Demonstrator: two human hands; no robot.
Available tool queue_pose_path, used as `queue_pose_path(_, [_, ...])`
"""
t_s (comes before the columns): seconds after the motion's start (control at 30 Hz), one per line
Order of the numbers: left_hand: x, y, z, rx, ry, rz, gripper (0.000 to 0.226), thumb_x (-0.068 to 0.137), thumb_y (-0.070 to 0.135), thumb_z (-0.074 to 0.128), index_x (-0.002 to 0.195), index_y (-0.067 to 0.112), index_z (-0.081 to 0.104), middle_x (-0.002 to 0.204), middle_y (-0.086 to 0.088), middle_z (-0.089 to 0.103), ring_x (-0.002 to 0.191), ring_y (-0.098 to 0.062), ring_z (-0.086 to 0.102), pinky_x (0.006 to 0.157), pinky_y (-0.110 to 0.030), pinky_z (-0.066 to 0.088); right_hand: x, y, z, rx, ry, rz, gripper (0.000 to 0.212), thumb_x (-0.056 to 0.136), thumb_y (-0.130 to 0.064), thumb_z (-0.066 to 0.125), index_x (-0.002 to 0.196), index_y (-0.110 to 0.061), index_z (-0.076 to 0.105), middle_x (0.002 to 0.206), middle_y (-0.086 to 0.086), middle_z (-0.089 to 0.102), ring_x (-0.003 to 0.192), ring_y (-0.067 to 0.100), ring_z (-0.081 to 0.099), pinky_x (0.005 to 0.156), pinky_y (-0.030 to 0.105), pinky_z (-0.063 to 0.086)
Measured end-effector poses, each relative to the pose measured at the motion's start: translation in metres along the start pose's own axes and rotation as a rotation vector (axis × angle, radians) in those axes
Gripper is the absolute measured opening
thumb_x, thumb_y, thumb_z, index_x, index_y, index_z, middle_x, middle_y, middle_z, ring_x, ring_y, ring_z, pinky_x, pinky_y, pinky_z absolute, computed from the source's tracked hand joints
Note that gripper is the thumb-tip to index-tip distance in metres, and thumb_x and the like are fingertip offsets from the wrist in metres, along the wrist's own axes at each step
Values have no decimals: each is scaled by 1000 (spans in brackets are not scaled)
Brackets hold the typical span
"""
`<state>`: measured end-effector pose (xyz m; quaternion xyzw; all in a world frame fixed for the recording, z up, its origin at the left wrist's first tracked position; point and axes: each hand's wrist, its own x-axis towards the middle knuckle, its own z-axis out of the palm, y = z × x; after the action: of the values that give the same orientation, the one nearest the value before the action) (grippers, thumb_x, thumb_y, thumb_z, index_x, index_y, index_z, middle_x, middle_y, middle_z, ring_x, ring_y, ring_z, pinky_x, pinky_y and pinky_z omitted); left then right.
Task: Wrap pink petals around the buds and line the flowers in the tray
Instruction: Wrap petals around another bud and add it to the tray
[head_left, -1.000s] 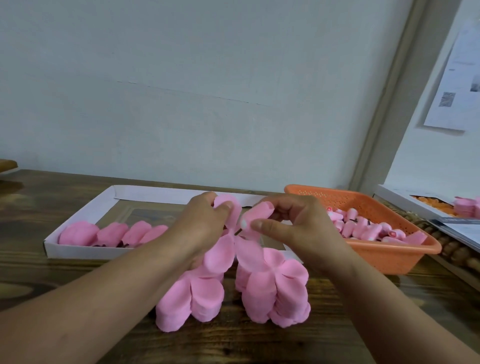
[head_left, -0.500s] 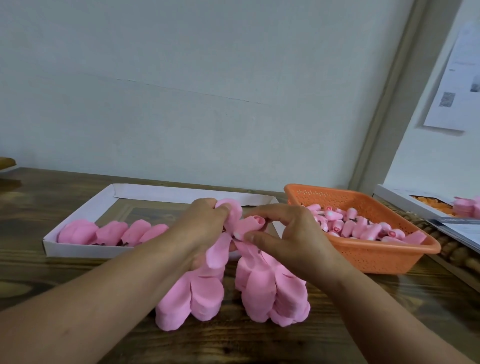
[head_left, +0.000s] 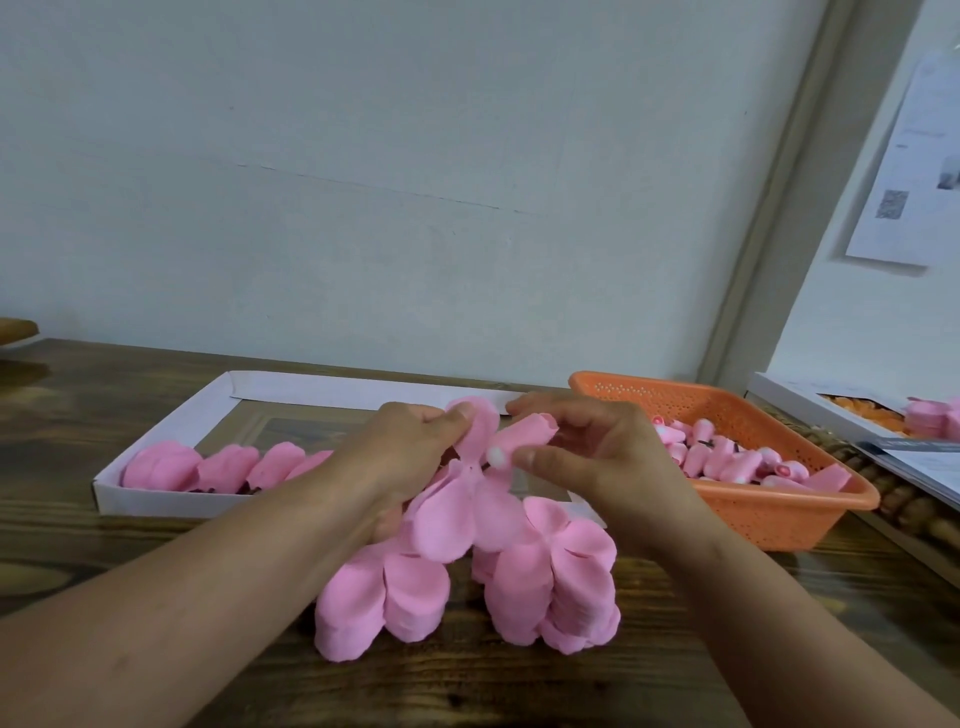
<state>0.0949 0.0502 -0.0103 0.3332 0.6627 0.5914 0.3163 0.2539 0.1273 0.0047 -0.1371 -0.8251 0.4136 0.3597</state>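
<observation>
My left hand (head_left: 402, 449) pinches the upper lobe of a pink petal sheet (head_left: 462, 512) that hangs spread between my hands. My right hand (head_left: 597, 457) holds a pink bud (head_left: 519, 441) with a white tip between thumb and fingers, right beside that lobe. Under my hands two stacks of pink petal sheets (head_left: 556, 587) stand on the wooden table. Behind them lies a white cardboard tray (head_left: 156, 501) with several finished pink flowers (head_left: 228, 467) lined along its front wall.
An orange plastic basket (head_left: 779, 519) full of pink buds sits at the right. Further right a white box (head_left: 789, 400) holds orange and pink pieces, with papers beside it. A wall closes off the far edge of the table.
The petal sheet has come up off the stack and now hangs spread open between my hands. My right hand turned the bud against its upper lobe. Both hands stayed in place.
</observation>
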Motion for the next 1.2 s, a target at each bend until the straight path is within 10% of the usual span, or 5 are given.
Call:
queue_pose_path(0.27, [-9,10,-4,-226,-150,-272,32,97,36,52,78,11,56,67,-6,52,59,-18,49,56,-26,43,0,10,3,387,-35,274,26,68,-12,70,88,6,69,91,24,70,88,36,67,85,40,56])
queue_pose_path(0.43, [-14,2,-10,-701,-383,-578,53,97,41,49,121,-5,54,106,-15,65,99,-24,61,88,-40,54,0,11,3,439,-12,297,9,80,0,63,84,7,68,83,20,72,75,27,70,67,28,57])
queue_pose_path(0.6, [-23,-1,-13,-1025,-409,-534,63,89,35,62,138,2,40,120,-34,59,112,-41,60,71,-59,54,2,11,5,385,67,338,10,85,1,60,90,8,65,80,18,72,69,23,69,62,28,58])
queue_pose_path(0.8, [-25,-10,-7,-665,-122,-396,32,89,3,60,121,-2,60,120,-21,65,114,-31,60,100,-46,46,0,9,5,529,91,372,29,89,-1,54,67,-7,72,74,10,72,63,19,69,54,26,56])
queue_pose_path(1.2, [-30,-10,-1,-286,-10,-125,19,91,10,61,102,-2,69,104,-24,69,98,-38,64,85,-45,49,-3,1,10,110,268,-42,10,83,-2,63,78,-8,70,77,7,71,77,21,67,67,28,54])
